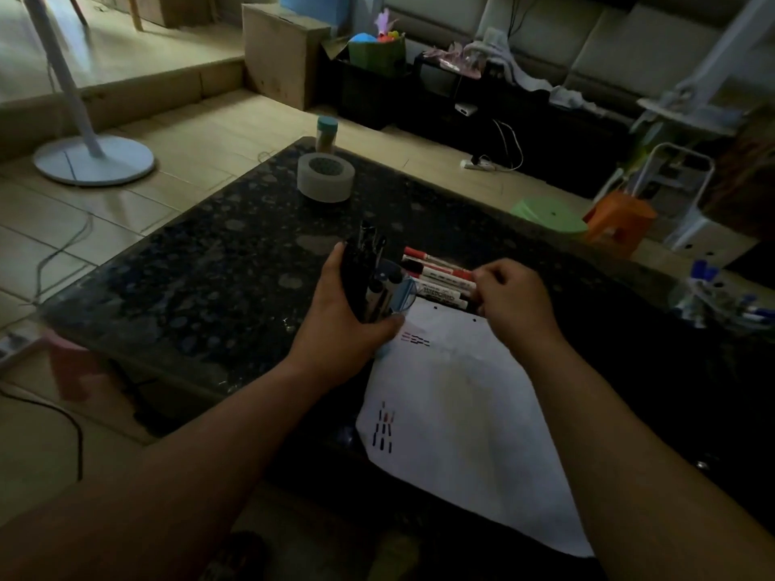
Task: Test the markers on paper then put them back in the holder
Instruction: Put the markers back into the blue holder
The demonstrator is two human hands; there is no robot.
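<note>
While the left hand (pixel 344 316) wraps around the holder (pixel 396 293), the right hand (pixel 513 306) sits just beside it, over the top edge of the paper (pixel 461 421). The left fingers are curled round the holder and grip it. The thumb is low at the front, by the paper's corner. The holder stands on the dark speckled table (pixel 201 262), at the far left corner of the paper. It looks see-through and a bit blue. A few dark standing markers (pixel 371 245) poke up out of it.

A row of markers (pixel 436 276) lies flat on the table, just past the paper and right next to the holder. They are white with red or dark caps, and they lie side by side, touching. The right fingers (pixel 488 278) are bent and bunched at the right ends of these markers. I cannot tell if they pinch one or only touch them.

The paper is white and lies flat on the table. It has short red and black dashes (pixel 415 339) near the top, close to the left thumb. There are more dashes (pixel 383 429) near its left edge.

Farther back on the table is a roll of tape (pixel 325 178). A small jar (pixel 326 134) with a blue-green lid is at the far corner. Both are well apart from the hands.
</note>
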